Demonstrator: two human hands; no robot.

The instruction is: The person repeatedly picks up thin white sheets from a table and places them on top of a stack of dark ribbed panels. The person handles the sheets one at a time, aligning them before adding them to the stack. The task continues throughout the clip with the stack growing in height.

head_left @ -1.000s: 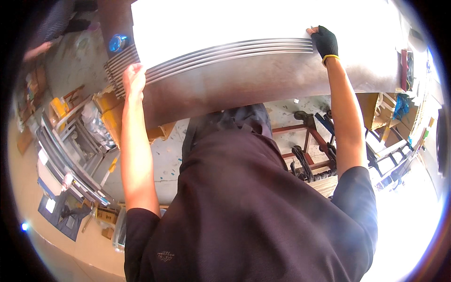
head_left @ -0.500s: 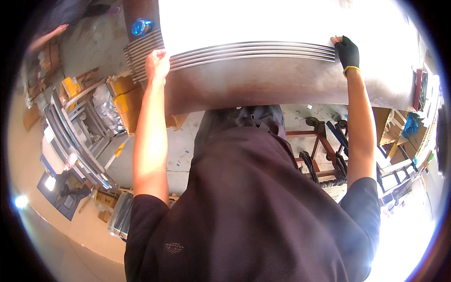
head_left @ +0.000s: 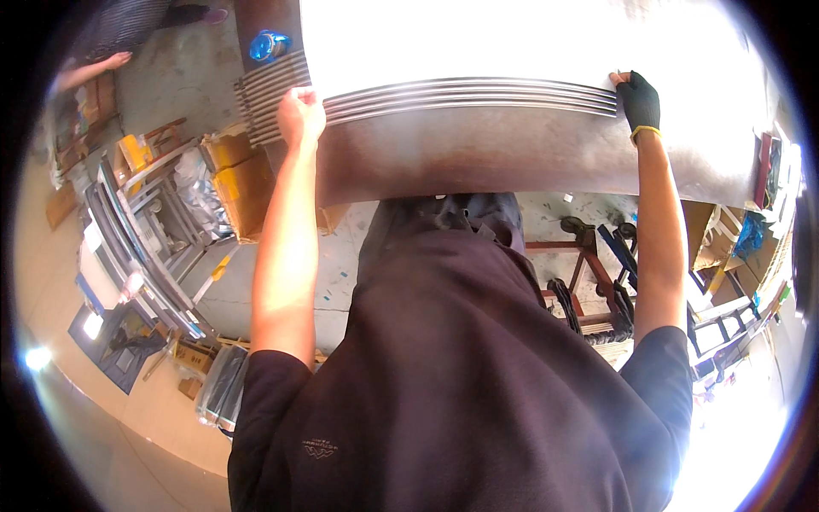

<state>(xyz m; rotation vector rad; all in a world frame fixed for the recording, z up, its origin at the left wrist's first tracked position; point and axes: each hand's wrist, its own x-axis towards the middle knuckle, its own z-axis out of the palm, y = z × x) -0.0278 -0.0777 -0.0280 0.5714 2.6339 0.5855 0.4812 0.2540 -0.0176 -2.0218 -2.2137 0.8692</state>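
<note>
- Bars: I see a row of thin metal bars (head_left: 478,91) lying side by side on the bench (head_left: 444,158), running left to right between the two hands, near the edge closest to the person.
- Left hand (head_left: 301,118): bare, over the left part of the row, fingers curled inward. I cannot tell whether they pinch a bar.
- Right hand (head_left: 640,101): at the right ends of the bars, in a black glove (head_left: 644,107) with a yellow cuff (head_left: 646,131) and bare fingertips. I cannot tell whether it is pinching or only touching the ends.
- Bench: brownish and smooth along the near side; beyond the bars I find a bright white area whose detail is washed out.
- On the bench, beyond the left ends of the bars: a round blue object (head_left: 266,45), kind not clear to me.
- Left of the bench: a torn cardboard box (head_left: 243,192) and stacked grey frames (head_left: 141,247).
- Below the right part: a reddish metal stand (head_left: 589,264) on the floor.
- Upper left: another person's hand (head_left: 118,61), well apart from the bars.
</note>
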